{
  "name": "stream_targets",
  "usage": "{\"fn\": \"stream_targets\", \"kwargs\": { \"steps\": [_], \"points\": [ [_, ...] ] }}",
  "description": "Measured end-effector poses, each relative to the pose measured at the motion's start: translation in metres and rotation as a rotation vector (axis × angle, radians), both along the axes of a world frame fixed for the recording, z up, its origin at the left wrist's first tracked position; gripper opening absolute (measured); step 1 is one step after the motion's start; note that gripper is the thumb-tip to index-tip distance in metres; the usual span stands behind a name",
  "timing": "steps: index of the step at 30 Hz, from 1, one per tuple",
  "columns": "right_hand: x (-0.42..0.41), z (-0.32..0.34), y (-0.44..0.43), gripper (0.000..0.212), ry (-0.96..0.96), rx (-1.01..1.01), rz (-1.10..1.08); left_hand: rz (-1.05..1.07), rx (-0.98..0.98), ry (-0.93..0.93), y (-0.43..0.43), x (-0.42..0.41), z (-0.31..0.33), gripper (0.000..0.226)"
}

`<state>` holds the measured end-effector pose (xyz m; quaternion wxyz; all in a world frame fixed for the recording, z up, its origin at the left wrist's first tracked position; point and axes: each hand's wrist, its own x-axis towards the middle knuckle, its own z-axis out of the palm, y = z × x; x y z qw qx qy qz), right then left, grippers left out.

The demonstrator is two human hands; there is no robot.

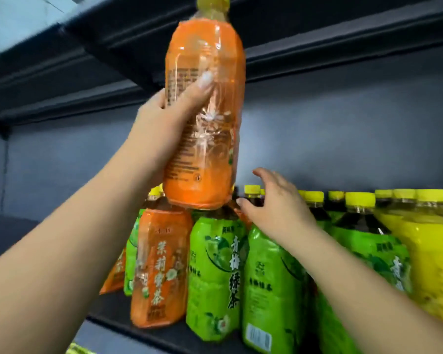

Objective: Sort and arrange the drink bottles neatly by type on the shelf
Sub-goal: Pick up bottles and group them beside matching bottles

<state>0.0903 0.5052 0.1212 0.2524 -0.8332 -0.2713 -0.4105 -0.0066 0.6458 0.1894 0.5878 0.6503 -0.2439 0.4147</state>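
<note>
My left hand (164, 123) grips an orange-labelled bottle (205, 116) with a yellow cap, held upright above the shelf's bottles. Below it another orange-labelled bottle (159, 267) stands at the front of the dark shelf (108, 310). To its right stand two green-labelled bottles (212, 274) (271, 290). My right hand (274, 203) reaches in over the green bottles with its fingers spread, touching the tops of the bottles behind; it holds nothing.
More green-labelled bottles (374, 251) and a yellow-labelled bottle (430, 256) fill the shelf to the right. Behind the front orange one stand more orange and green bottles (129, 259). The upper shelf's underside (317, 34) hangs close above. The shelf's left part (23, 233) is bare.
</note>
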Motion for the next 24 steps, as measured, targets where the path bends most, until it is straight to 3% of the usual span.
{"fn": "stream_targets", "kwargs": {
  "steps": [2, 6, 10, 13, 16, 19, 24],
  "points": [
    [0.004, -0.013, 0.001, 0.057, -0.066, 0.087, -0.014, -0.047, 0.040, 0.027, 0.002, -0.008, -0.005, 0.043],
    [0.002, -0.033, -0.007, 0.052, -0.002, 0.263, 0.087, -0.102, 0.028, 0.169, 0.008, -0.008, -0.045, 0.071],
    [-0.005, -0.057, -0.008, 0.064, 0.027, 0.349, 0.057, -0.100, -0.027, 0.279, 0.006, -0.003, -0.083, 0.051],
    [-0.008, -0.081, -0.006, 0.062, -0.050, 0.437, 0.094, -0.086, -0.052, 0.328, 0.006, -0.001, -0.105, 0.049],
    [-0.014, -0.103, -0.005, 0.061, 0.026, 0.536, 0.190, -0.074, -0.104, 0.329, 0.008, -0.001, -0.129, 0.038],
    [-0.019, -0.108, -0.007, 0.060, 0.115, 0.604, 0.274, -0.026, -0.148, 0.345, 0.008, 0.001, -0.159, 0.049],
    [-0.029, -0.117, -0.007, 0.055, 0.192, 0.546, 0.286, 0.112, -0.168, 0.264, -0.013, 0.002, -0.188, 0.057]
  ]
}}
